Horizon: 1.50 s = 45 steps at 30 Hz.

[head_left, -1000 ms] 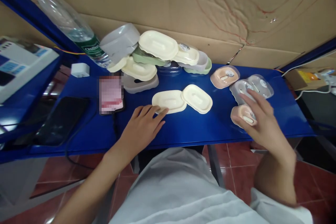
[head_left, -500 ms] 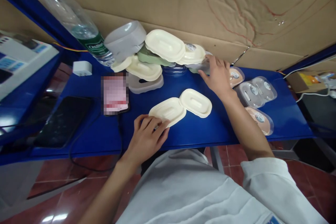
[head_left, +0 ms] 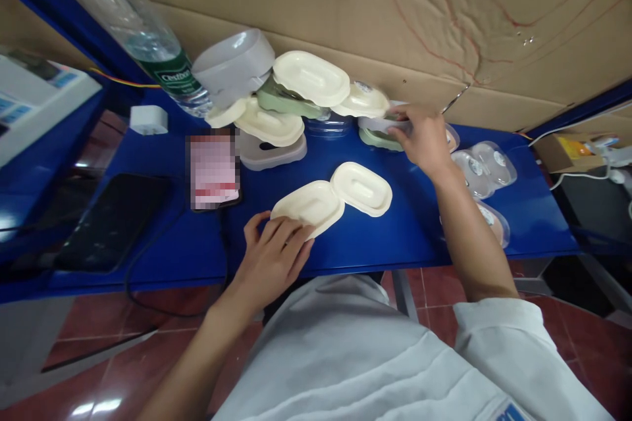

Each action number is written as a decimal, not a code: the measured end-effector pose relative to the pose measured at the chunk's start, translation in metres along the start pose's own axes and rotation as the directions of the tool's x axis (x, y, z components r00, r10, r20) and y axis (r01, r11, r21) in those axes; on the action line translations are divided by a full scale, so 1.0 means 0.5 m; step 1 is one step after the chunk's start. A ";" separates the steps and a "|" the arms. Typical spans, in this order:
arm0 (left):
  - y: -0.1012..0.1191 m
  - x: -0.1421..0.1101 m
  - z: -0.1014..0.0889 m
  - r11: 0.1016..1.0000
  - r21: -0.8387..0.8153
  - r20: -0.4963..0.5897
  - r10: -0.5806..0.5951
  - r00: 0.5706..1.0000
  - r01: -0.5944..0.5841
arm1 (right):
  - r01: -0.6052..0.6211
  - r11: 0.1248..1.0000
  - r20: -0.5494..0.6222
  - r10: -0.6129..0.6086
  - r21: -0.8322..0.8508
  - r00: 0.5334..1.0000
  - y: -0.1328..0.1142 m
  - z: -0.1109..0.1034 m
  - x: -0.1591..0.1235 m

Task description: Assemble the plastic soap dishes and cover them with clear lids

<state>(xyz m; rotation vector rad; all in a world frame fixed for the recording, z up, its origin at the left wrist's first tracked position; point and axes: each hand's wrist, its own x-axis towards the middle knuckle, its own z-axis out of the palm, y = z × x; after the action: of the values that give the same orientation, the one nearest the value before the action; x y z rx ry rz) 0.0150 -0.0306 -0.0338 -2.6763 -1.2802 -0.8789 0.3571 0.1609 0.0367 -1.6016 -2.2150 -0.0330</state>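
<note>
In the head view my left hand [head_left: 269, 256] lies with curled fingers over the near edge of a cream oval lid [head_left: 316, 205], which the fingertips partly cover. Another cream oval lid [head_left: 363, 189] touches it on the right. My right hand [head_left: 425, 138] is closed at the right end of the pile, thumb and fingers around a pale grey oval piece [head_left: 378, 124]. Below that piece lies a green one [head_left: 378, 139]. Left of my right hand, the pile holds a labelled cream lid [head_left: 363, 100], a larger cream lid [head_left: 311, 77] and a green container [head_left: 286, 102].
Clear cases with labels [head_left: 496, 161] stand at the right. A grey bowl-like container [head_left: 234, 66], a water bottle [head_left: 170, 72], a white charger [head_left: 149, 120], a phone with a blurred screen [head_left: 213, 171] and a dark tablet-like device [head_left: 111, 223] are at the left. Cardboard [head_left: 320, 6] backs the blue table.
My right hand has shifted slightly right, and the grey piece now shows between its thumb and fingers. My left hand stays on the cream lid. The whole view has moved a little.
</note>
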 end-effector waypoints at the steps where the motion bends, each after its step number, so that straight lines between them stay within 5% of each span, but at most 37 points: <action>1: -0.002 -0.003 -0.002 1.000 0.009 0.010 -0.006 1.000 0.006 | 0.017 1.000 -0.009 -0.017 0.000 1.000 0.000 -0.007 -0.006; 11: -0.023 -0.035 -0.036 0.976 -0.183 0.110 -0.097 0.989 0.116 | 0.145 0.987 -0.133 -0.135 0.073 0.982 -0.079 -0.115 -0.159; 15: -0.016 -0.043 -0.022 0.964 -0.231 0.139 -0.103 0.985 0.133 | 0.137 0.971 -0.178 -0.102 0.196 0.979 -0.151 -0.079 -0.247; 19: -0.022 -0.059 -0.015 0.938 -0.276 0.063 -0.202 0.977 0.211 | 0.310 0.891 -0.218 -0.247 0.331 0.944 -0.232 -0.012 -0.316; 25: -0.031 -0.083 -0.032 0.943 -0.262 0.070 -0.196 0.978 0.207 | 0.404 0.824 -0.200 -0.352 0.397 0.915 -0.307 0.053 -0.349; 33: -0.025 -0.072 -0.037 0.961 -0.204 0.106 -0.166 0.980 0.185 | 0.348 0.890 0.120 -0.396 0.296 0.910 -0.231 0.056 -0.324; 38: -0.024 -0.059 -0.036 0.954 -0.222 0.058 -0.193 0.980 0.201 | 0.209 0.963 0.071 -0.223 0.173 0.972 -0.176 0.041 -0.305; 45: -0.023 -0.061 -0.045 0.957 -0.215 0.015 -0.195 0.981 0.194 | 0.072 0.995 0.026 -0.074 0.075 0.997 -0.174 0.050 -0.268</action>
<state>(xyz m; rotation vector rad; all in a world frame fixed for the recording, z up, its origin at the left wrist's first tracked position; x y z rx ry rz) -0.0191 -0.0503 -0.0328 -2.7357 -1.5529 -1.1095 0.3046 0.0160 -0.0128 -1.4907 -2.2690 0.0512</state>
